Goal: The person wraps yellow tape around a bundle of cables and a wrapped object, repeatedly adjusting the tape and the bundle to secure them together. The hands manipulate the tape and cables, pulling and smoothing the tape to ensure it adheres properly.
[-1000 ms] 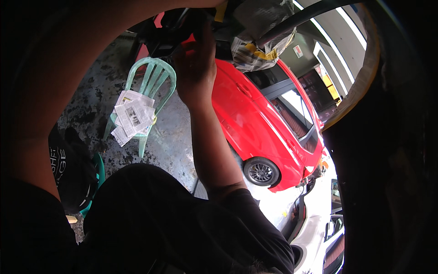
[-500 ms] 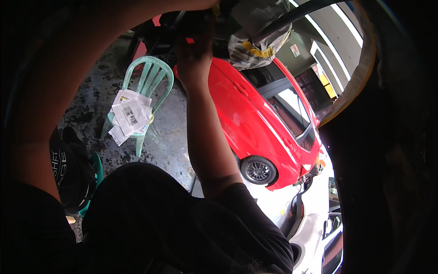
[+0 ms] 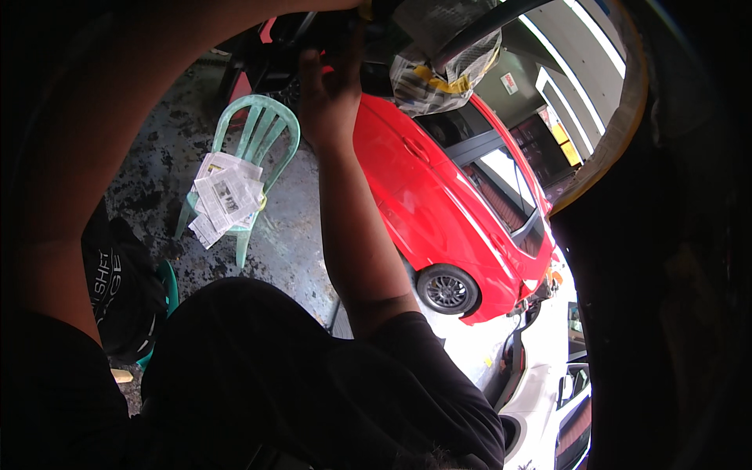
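My left arm arches in from the left, and my left hand (image 3: 345, 5) is cut off by the upper edge; its fingers do not show. A small yellow spot (image 3: 366, 11) lies beside it. My right hand (image 3: 330, 110) is raised at the top middle, thumb standing apart from the other fingers, which reach up into deep shade against a dark part (image 3: 313, 35). Whether the fingers touch that part is too dark to see. Right of the hand hangs a newspaper-like wrapping (image 3: 442, 86) with yellow on it, below a dark curved bar (image 3: 501, 31).
A red car (image 3: 439, 204) stands to the right of my right forearm. A green plastic chair (image 3: 266, 129) bearing newspaper sheets (image 3: 223, 196) is on the stained floor (image 3: 290, 258) at left. Lower left sits a black bag-like thing (image 3: 129, 298) with white lettering. A white car (image 3: 540, 392) is at lower right.
My right thumb has lifted and spread away from the fingers, with the hand slightly higher. The left hand has slid a little further up past the upper edge.
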### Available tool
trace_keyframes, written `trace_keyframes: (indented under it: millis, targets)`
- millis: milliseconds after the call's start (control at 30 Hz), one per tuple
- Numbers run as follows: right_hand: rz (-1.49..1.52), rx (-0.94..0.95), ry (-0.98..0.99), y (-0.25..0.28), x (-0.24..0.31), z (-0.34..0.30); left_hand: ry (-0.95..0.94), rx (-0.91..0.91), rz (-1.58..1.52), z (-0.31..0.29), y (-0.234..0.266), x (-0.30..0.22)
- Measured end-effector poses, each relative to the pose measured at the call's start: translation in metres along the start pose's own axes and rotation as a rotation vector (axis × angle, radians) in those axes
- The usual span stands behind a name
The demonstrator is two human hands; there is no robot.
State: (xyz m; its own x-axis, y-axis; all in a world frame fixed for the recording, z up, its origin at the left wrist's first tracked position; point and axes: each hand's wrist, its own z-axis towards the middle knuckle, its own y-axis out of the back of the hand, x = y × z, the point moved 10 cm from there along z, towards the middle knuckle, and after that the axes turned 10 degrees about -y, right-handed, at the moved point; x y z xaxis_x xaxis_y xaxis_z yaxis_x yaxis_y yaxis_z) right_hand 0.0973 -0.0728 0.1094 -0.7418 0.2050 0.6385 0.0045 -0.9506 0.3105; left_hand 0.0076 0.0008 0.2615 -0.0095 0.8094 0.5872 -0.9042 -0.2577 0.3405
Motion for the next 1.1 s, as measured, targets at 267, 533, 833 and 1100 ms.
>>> trace_keyframes:
  millis: [267, 533, 833, 1100]
  targets:
    - [-0.135, -0.181, 0.291, 0.004, 0.009, -0.011, 0.059, -0.112, -0.132, -0.006, 0.007, 0.010]
    - [0.042, -0.176, 0.241, 0.006, -0.002, -0.041, 0.087, -0.176, -0.150, -0.003, -0.002, 0.016]
    - [-0.094, -0.139, 0.278, 0.000, 0.019, -0.022, 0.085, -0.126, -0.086, -0.005, 0.002, 0.010]
    - [0.063, -0.204, 0.177, 0.002, 0.015, -0.007, 0.077, -0.149, -0.046, -0.007, 0.007, 0.009]
